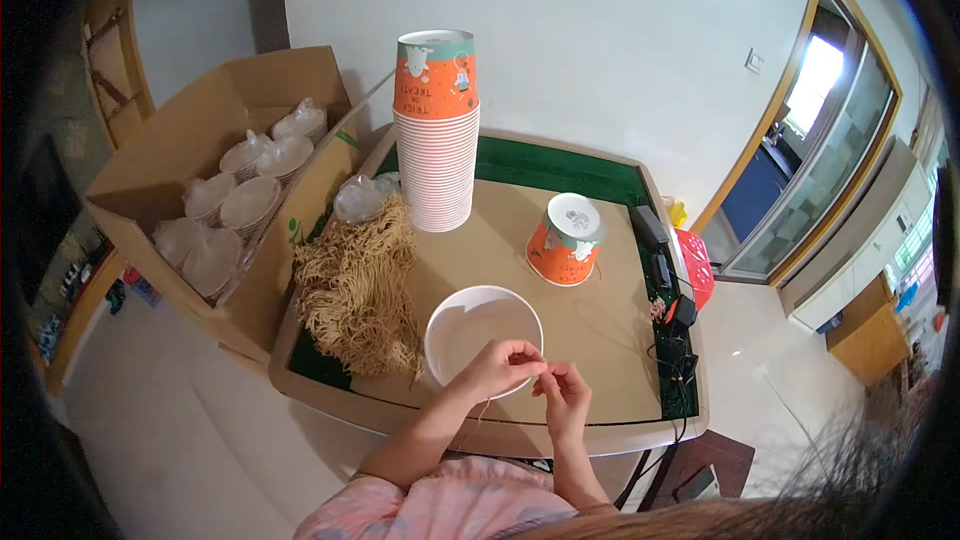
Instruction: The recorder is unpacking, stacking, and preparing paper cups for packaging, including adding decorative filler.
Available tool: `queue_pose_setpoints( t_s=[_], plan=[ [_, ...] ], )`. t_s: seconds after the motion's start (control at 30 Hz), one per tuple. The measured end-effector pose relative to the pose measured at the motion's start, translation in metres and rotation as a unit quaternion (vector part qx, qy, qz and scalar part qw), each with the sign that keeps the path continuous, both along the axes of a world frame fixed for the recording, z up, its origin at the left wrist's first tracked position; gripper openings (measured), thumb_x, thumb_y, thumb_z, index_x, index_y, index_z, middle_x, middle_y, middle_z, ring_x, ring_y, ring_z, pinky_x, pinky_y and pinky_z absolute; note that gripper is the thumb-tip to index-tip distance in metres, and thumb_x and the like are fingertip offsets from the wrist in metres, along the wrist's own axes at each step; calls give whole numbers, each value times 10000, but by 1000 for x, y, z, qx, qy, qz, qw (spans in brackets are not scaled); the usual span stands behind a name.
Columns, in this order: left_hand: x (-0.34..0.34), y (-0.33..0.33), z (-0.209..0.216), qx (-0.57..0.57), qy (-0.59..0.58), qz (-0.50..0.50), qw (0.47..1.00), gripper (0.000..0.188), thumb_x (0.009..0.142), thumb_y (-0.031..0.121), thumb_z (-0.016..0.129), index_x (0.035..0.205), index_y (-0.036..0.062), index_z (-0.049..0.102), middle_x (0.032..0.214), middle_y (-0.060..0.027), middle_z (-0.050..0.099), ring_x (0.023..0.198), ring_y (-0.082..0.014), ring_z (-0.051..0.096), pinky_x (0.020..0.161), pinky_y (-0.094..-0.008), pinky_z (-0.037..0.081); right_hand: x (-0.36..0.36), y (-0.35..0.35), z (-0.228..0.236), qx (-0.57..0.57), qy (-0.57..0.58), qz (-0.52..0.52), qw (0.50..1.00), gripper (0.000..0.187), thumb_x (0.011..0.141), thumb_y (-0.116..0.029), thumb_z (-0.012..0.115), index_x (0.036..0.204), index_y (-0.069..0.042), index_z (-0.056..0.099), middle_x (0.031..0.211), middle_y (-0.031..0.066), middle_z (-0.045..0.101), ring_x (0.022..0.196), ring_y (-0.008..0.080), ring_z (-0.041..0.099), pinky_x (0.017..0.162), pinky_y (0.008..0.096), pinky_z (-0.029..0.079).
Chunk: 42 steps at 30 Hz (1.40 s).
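Note:
An open paper bucket (470, 318) with a white inside stands upright in front of me. At its near right rim, my left hand (503, 364) and my right hand (564, 398) meet with fingertips pinched together. A thin tan string (478, 421) hangs below my left hand, and both hands appear to grip it at the rim; the fingertips hide the exact spot. Left of the bucket lies a tangled heap of tan strings (360, 295). Farther right, an orange and green paper bucket (566, 245) sits upside down, with string showing at its sides.
A tall stack of upside-down paper buckets (437, 155) rises at the back of the table (610, 360). At left, a large cardboard box (265, 285) holds several plastic-wrapped bucket stacks. Black adapters and cables (684, 312) line the table's right edge. A clear plastic bag (362, 198) lies behind the strings.

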<state>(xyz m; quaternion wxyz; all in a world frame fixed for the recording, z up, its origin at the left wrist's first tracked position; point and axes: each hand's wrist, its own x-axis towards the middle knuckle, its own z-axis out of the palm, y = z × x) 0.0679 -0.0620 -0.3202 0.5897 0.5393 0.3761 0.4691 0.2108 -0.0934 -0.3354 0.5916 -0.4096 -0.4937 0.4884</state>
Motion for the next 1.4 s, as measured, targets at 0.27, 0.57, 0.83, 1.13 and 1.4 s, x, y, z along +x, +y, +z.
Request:
queue_pose_setpoints(
  t_s=[0.27,0.57,0.83,1.13,1.4],
  plan=[
    [-7,-19,32,284,341,33,895,50,765,139,633,799,105,617,740,-38,558,645,-208,583,564,-316,458,7,0,-1,-88,60,27,994,72,879,-68,550,860,0,564,712,29,574,594,93,537,543,217,440],
    [-5,-24,28,309,366,51,877,69,754,131,649,786,79,617,794,-48,575,729,-227,591,615,-342,466,13,2,-9,-133,139,73,979,77,871,-73,564,863,1,586,690,12,563,555,78,489,523,218,395],
    [-4,-23,19,263,308,84,911,49,768,113,610,793,71,603,779,-50,594,717,-247,601,604,-355,477,10,-1,-2,-52,25,54,997,37,848,-41,595,845,-15,622,734,-11,555,576,58,471,530,193,373],
    [8,-25,20,276,356,173,876,90,738,68,637,806,81,581,728,-75,589,673,-251,595,574,-350,469,5,1,-11,-41,-29,-19,999,61,869,-49,569,844,1,594,678,8,540,533,69,465,481,205,365],
    [12,-24,16,271,335,211,877,99,716,62,648,774,80,570,710,-65,576,665,-246,584,571,-364,462,7,4,-6,-115,40,4,993,97,867,-103,580,840,-11,595,640,7,542,507,82,481,481,212,379]
  ],
)
